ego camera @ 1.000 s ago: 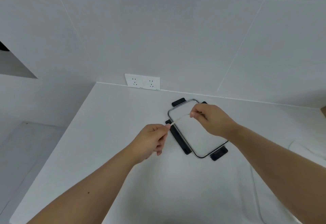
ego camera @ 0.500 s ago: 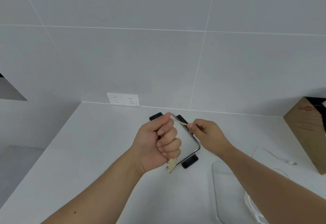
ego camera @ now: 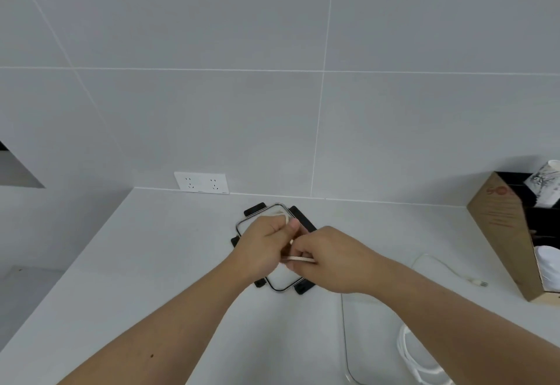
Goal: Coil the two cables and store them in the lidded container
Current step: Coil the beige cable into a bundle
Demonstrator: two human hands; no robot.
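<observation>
Grips loops of the beige cable (ego camera: 298, 259) in the curled left hand (ego camera: 263, 248) and pinches a flat strand of it with the right hand (ego camera: 331, 260), both closed on it and touching, directly over the container (ego camera: 280, 289) on the bench (ego camera: 151, 263). Hides most of the coil and the container's inside behind the knuckles. Cannot follow the white cable (ego camera: 475, 282), well apart at right, past the right arm.

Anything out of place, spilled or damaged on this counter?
Nothing spilled or broken. A white cable trails uncoiled across the counter, its plug end near the cardboard box. The left hand and right hand grip a beige cable over the black-clipped lid.
</observation>
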